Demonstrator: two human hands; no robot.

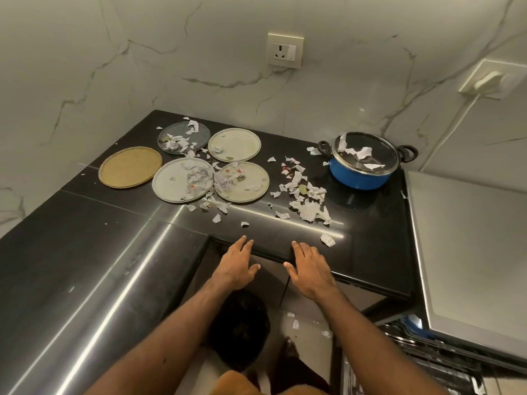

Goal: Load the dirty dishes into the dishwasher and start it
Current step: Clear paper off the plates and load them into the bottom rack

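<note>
Black counter (370,223) | five littered plates (182,181), blue pot (356,175) unloaded | left hand (235,266), right hand (309,269) flat, fingers straight, together, empty | dishwasher rack (422,346) open, likely awaiting dishes

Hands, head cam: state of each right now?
Left hand: open, fingers straight on the counter edge, holding nothing.
Right hand: open, fingers straight on the same edge, holding nothing.

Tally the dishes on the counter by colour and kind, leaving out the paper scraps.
Tan plate: 1
Dark grey plate: 1
Pale plates: 3
Blue pot with glass lid: 1
Total: 6
</note>
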